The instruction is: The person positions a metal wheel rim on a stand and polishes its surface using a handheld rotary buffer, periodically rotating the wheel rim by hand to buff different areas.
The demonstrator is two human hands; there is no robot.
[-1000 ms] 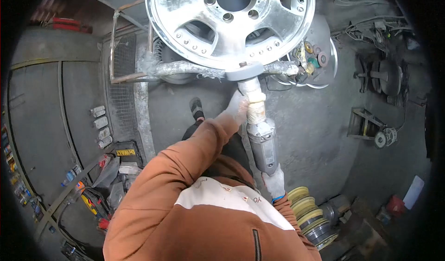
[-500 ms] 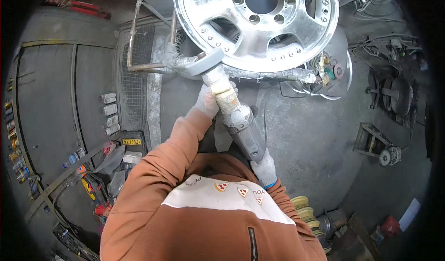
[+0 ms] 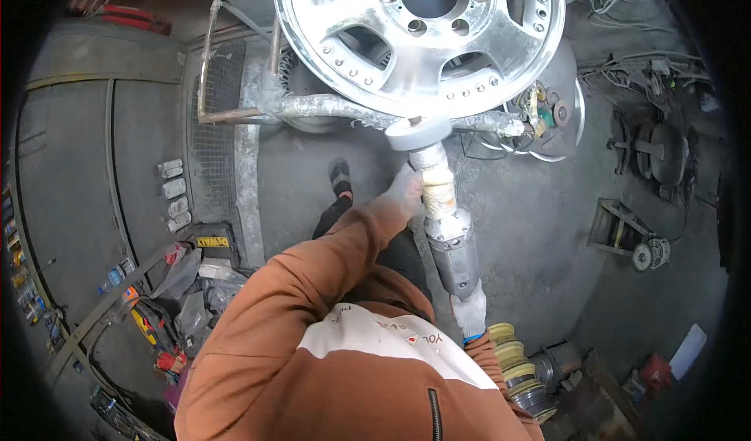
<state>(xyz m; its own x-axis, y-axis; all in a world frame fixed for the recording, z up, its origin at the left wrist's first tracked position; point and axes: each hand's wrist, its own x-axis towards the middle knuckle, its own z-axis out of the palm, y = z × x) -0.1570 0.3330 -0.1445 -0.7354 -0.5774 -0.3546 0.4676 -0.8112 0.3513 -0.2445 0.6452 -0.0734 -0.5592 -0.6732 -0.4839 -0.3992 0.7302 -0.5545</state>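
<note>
A handheld power polisher (image 3: 454, 257) points away from me, its round pale wheel (image 3: 419, 133) at the lower rim of a shiny alloy wheel rim (image 3: 415, 57). My left hand (image 3: 407, 192), in a pale glove, is closed round the wrapped neck of the tool, just behind the polishing wheel. At the tool's rear end my gloved right hand (image 3: 469, 312) grips the body. The rim lies face up on a wrapped metal frame (image 3: 328, 108). Whether the polishing wheel touches the rim cannot be made out.
Small abrasive discs (image 3: 559, 112) lie right of the rim. A small motor stand (image 3: 618, 230) is at the right. Stacked yellowish rims (image 3: 512, 353) stand near my right arm. At the left are a DeWalt case (image 3: 213, 241), plastic bags (image 3: 192, 313) and several white bottles (image 3: 174, 188).
The polisher's head first swung left along the rim's edge, then back right to the rim's lower middle. Both hands stayed on it. The view shifted too.
</note>
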